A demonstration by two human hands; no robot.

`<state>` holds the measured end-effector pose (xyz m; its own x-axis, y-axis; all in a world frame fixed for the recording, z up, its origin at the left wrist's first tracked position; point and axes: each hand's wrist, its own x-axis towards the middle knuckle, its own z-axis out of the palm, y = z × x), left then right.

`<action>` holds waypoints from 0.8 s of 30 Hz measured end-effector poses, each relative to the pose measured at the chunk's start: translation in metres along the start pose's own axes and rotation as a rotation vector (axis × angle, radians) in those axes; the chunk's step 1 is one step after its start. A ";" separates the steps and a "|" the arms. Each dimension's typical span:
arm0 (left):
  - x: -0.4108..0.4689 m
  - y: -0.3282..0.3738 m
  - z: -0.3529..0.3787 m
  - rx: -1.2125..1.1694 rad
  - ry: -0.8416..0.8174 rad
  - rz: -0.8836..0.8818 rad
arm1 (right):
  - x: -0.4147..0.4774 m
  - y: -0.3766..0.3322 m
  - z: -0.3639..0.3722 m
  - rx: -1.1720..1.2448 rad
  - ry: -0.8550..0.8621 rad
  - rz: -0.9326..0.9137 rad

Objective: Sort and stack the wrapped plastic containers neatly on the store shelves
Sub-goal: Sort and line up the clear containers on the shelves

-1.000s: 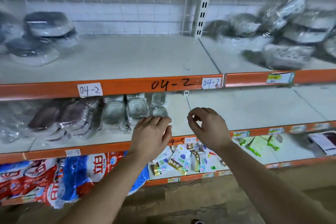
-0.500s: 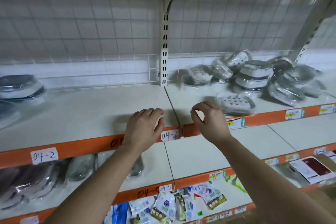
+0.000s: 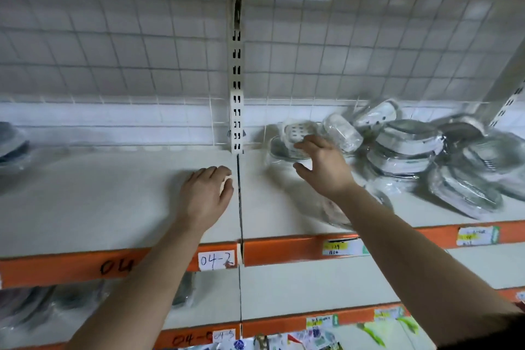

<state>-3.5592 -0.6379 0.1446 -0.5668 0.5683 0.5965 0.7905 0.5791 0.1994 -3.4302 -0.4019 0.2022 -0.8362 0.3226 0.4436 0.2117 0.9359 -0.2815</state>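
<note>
A loose heap of wrapped plastic containers (image 3: 412, 148) lies on the right half of the white shelf (image 3: 113, 202). At its left end sits a white perforated container (image 3: 298, 131) on a clear wrapped one (image 3: 279, 152). My right hand (image 3: 322, 166) is spread open over the shelf, fingertips at the perforated container, thumb below it. My left hand (image 3: 207, 196) hovers over the shelf just left of the shelf seam, fingers loosely curled, holding nothing. Another wrapped container (image 3: 338, 213) lies partly hidden under my right forearm.
A slotted white upright (image 3: 236, 111) stands at the back between the two bays, with wire grid behind. Dark wrapped containers (image 3: 11, 142) sit at the far left. Orange shelf edges (image 3: 298, 248) carry labels. More wrapped containers and small packets lie on the lower shelves.
The view has risen from the lower shelf to this one. Both hands moved up and forward over the shelf; my right hand opened and came to the perforated container.
</note>
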 end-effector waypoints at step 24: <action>-0.001 -0.007 0.008 -0.126 0.022 -0.047 | 0.039 -0.020 0.006 0.088 0.219 0.049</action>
<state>-3.5660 -0.6381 0.1365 -0.5996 0.5288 0.6006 0.7870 0.5256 0.3229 -3.4702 -0.4089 0.2207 -0.6944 0.3992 0.5987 0.1962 0.9055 -0.3761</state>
